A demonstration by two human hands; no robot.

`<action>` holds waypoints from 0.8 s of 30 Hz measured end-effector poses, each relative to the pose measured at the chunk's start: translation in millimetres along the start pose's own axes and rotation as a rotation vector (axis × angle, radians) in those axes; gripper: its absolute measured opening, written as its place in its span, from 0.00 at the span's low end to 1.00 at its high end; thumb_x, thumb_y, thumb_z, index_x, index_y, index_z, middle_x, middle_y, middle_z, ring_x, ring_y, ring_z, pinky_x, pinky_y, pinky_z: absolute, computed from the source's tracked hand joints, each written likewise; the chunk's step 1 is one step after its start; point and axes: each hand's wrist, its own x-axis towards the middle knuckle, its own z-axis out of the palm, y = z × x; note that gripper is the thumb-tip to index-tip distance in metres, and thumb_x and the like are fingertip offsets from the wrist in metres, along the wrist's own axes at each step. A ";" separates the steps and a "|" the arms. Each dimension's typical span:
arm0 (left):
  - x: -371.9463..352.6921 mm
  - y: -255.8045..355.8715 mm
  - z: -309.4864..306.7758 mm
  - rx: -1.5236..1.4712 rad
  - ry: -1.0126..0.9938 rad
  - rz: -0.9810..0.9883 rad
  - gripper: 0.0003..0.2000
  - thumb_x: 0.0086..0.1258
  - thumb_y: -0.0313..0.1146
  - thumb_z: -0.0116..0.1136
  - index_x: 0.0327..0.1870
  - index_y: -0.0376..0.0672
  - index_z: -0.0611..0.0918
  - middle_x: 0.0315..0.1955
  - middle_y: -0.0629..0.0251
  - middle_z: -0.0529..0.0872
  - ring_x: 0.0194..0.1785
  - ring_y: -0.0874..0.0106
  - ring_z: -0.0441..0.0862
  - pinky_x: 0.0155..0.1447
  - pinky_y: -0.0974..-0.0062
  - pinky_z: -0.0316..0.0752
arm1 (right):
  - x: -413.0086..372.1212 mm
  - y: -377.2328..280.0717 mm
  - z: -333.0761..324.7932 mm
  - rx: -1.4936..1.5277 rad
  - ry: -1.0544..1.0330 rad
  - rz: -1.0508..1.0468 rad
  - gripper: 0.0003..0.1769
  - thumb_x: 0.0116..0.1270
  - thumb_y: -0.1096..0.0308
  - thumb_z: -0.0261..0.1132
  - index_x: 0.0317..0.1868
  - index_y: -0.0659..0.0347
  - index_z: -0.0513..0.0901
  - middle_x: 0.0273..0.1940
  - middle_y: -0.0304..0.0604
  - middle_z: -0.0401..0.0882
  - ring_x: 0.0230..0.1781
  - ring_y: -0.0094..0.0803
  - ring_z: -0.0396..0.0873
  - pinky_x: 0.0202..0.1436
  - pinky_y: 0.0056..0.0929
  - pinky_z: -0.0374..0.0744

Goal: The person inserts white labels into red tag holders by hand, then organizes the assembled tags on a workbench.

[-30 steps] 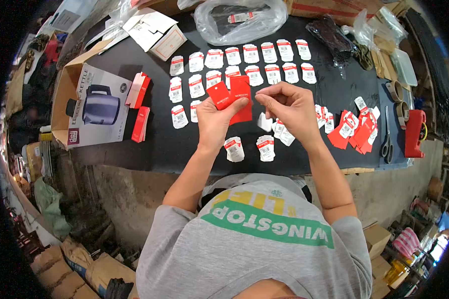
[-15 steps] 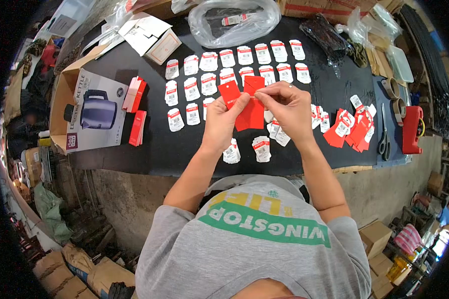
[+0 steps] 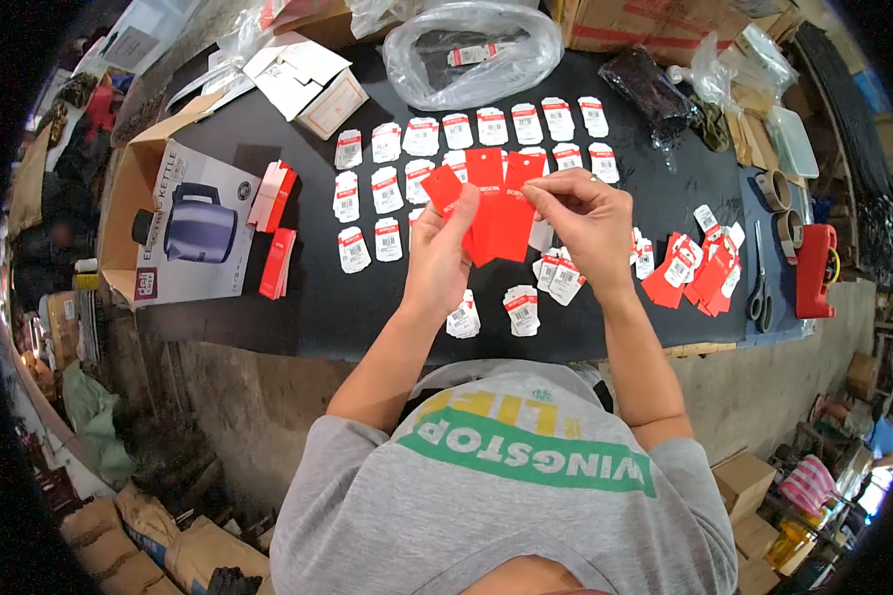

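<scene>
Several red hang tags (image 3: 485, 213), with punched holes at the top and pale lettering, are spread like a fan in front of me. My left hand (image 3: 441, 246) is closed round their left side, thumb on top. At the right-most tag, my right hand (image 3: 587, 220) pinches the edge between thumb and fingers. Behind and around the fan, small piles of white barcode tags (image 3: 387, 188) with red bands stand in rows on the black table. Closer to me lie two more piles, one being barcode tags (image 3: 522, 309) below the fan.
Red tag bundles (image 3: 278, 263) lie left, beside an electric kettle box (image 3: 193, 223). At right are mixed red and white tags (image 3: 700, 266), scissors (image 3: 760, 288), tape rolls (image 3: 790, 230) and a red tape dispenser (image 3: 816, 270). A clear plastic bag (image 3: 407, 74) and white carton (image 3: 329, 104) sit at the back.
The red tags have fanned wider, so a middle tag now shows between the outer ones. My right hand has shifted slightly right, still pinching. The whole view has moved a little.
</scene>
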 end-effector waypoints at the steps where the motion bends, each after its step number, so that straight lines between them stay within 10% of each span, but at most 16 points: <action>1: 0.0 -2.0 1.1 -0.001 -0.009 0.000 0.10 0.72 0.32 0.55 0.49 0.38 0.77 0.43 0.61 0.85 0.44 0.73 0.85 0.46 0.75 0.82 | -0.6 -1.5 0.0 -0.008 -0.005 0.009 0.04 0.57 0.78 0.69 0.34 0.67 0.87 0.30 0.38 0.82 0.27 0.17 0.76 0.29 0.15 0.72; 12: 13.6 -20.4 26.9 0.200 0.009 0.243 0.10 0.59 0.20 0.66 0.42 0.37 0.83 0.37 0.63 0.87 0.37 0.78 0.84 0.43 0.79 0.79 | -13.4 -26.4 -35.0 -0.175 0.077 0.136 0.05 0.59 0.73 0.69 0.32 0.68 0.84 0.20 0.32 0.78 0.16 0.11 0.69 0.18 0.12 0.62; 24: 9.3 -35.9 61.6 0.588 -0.058 0.473 0.06 0.59 0.25 0.69 0.35 0.34 0.86 0.28 0.71 0.86 0.29 0.85 0.77 0.36 0.84 0.72 | -28.6 -36.1 -70.0 0.044 0.192 0.208 0.07 0.61 0.72 0.67 0.32 0.70 0.82 0.21 0.37 0.79 0.17 0.19 0.78 0.18 0.15 0.72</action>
